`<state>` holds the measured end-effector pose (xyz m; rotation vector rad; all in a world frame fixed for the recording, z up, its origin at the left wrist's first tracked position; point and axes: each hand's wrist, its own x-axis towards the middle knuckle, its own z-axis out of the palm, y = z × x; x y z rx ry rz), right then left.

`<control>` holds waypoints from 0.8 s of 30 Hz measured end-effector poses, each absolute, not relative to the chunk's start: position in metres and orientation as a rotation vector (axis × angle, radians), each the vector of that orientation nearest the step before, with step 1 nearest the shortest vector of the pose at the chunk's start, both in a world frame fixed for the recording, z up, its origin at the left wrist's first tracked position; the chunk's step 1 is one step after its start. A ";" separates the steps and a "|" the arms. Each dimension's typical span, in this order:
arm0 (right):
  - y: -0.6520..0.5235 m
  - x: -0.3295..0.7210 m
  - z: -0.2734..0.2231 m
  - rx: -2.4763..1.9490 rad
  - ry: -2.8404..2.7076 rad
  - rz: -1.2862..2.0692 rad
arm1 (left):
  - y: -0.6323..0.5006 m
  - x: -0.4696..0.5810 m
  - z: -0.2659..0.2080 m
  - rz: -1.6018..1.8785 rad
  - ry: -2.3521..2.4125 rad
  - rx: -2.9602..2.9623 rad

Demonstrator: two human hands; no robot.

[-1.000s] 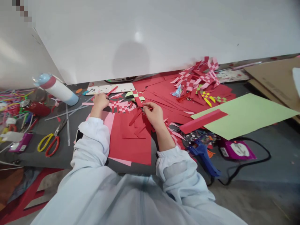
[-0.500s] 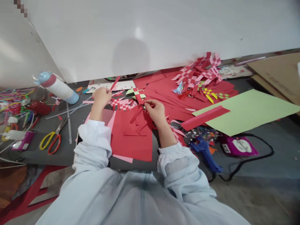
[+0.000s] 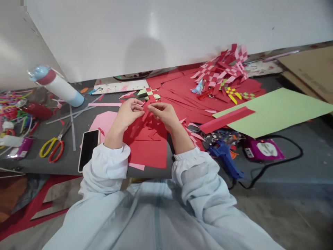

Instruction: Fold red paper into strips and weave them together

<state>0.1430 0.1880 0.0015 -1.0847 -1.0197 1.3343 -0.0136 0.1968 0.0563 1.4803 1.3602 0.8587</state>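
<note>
My left hand (image 3: 128, 115) and my right hand (image 3: 165, 114) are close together over red paper sheets (image 3: 156, 156) at the middle of the table. Thumb and fingers of each are drawn together around a red paper strip (image 3: 147, 103) between them. Its ends are partly hidden by my fingers. Right beyond my fingertips lies a woven checkered piece (image 3: 152, 92) of red and light green paper. Narrow red paper scraps lie loose on the sheets under my hands. Pink paper (image 3: 105, 121) lies beside my left wrist.
To the left are scissors (image 3: 57, 142), a phone (image 3: 88, 151), and a white-and-blue bottle (image 3: 60, 88). On the right are a blue glue gun (image 3: 227, 158), a purple box (image 3: 264, 150), a light green sheet (image 3: 283, 113), and a pile of woven red-pink strips (image 3: 223, 71).
My left hand, which held a red strip up at the left, has come down and right to meet my right hand. The right hand has shifted slightly left. The phone has come into view.
</note>
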 end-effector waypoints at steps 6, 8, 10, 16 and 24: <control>0.190 0.149 0.000 -1.066 -1.073 1.228 | 0.185 -0.007 0.046 0.712 1.282 1.361; 0.193 0.149 -0.002 -1.078 -1.064 1.152 | 0.183 -0.009 0.043 0.628 1.250 1.283; 0.196 0.149 -0.004 -1.117 -1.099 1.048 | 0.182 -0.011 0.038 0.607 1.212 1.173; 0.191 0.146 -0.008 -1.224 -1.564 0.565 | 0.185 -0.013 0.024 0.707 1.157 1.025; 0.183 0.149 -0.011 -1.272 -1.855 0.220 | 0.184 -0.013 0.024 0.719 1.188 1.116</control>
